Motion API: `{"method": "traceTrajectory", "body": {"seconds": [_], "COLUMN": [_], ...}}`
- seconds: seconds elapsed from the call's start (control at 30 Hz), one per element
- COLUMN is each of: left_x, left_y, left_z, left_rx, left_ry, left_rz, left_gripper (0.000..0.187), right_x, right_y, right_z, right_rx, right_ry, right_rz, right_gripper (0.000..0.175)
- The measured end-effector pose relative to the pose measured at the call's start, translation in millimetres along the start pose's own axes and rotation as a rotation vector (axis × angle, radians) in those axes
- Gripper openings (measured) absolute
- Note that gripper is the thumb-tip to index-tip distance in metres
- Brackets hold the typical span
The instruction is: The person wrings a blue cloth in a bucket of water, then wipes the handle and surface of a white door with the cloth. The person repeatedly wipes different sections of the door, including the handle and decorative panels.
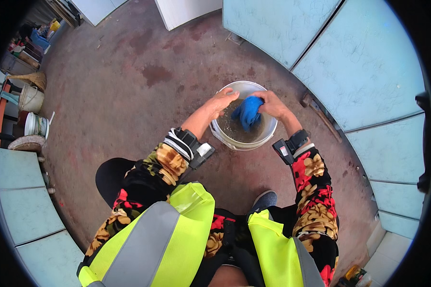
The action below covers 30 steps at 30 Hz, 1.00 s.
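A white plastic bucket stands on the floor before me, holding murky water. My right hand grips a bunched blue cloth over the water, inside the bucket's rim. The cloth's lower end hangs at the water's surface; whether it dips in, I cannot tell. At the bucket's left side is my left hand, its fingers apart and nothing in it, the thumb stretched towards the cloth. Both wrists carry black strapped devices.
Light blue panelled cabinets line the right side, with a wooden-handled hammer on the floor beside them. More blue panels stand at the left. Near them are a white pail, a paint bucket and a straw broom.
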<state>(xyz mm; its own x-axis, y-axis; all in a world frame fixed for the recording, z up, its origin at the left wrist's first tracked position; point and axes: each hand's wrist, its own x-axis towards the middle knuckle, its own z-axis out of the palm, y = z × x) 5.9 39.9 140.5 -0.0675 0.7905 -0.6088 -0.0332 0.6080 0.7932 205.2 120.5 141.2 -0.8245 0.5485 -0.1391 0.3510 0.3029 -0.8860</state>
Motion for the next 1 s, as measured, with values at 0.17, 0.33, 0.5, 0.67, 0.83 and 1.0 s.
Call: {"method": "traceTrajectory", "body": {"seconds": [0.17, 0.33, 0.5, 0.67, 0.83, 1.0], "left_x": [-19, -31, -13, 10, 28, 25], "left_y": [-3, -3, 0, -13, -33, -34], "left_z": [13, 36, 42, 53, 43, 42], "left_rx": [-0.637, -1.175, -1.27, -1.425, -1.517, -1.523], "left_ry": [0.16, -0.454, -0.402, -0.244, -0.212, -0.112], "left_rz": [-0.33, -0.44, -0.031, -0.154, -0.146, -0.134], "left_gripper": [0.095, 0.113, 0.092, 0.047, 0.041, 0.04], "right_x": [-5, -3, 1, -2, -17, -16], "right_y": [-52, -75, -67, -35, -15, -26], "right_z": [-13, -11, 11, 6, -13, 24], "right_rx": [0.893, 1.439, 1.583, 1.413, 0.062, 0.983], "right_ry": [0.145, 0.159, 0.43, 0.661, 0.138, 0.257], "right_rz": [-0.155, -0.227, 0.098, 0.269, 0.705, 0.612], "right_gripper": [0.043, 0.044, 0.041, 0.037, 0.046, 0.061]}}
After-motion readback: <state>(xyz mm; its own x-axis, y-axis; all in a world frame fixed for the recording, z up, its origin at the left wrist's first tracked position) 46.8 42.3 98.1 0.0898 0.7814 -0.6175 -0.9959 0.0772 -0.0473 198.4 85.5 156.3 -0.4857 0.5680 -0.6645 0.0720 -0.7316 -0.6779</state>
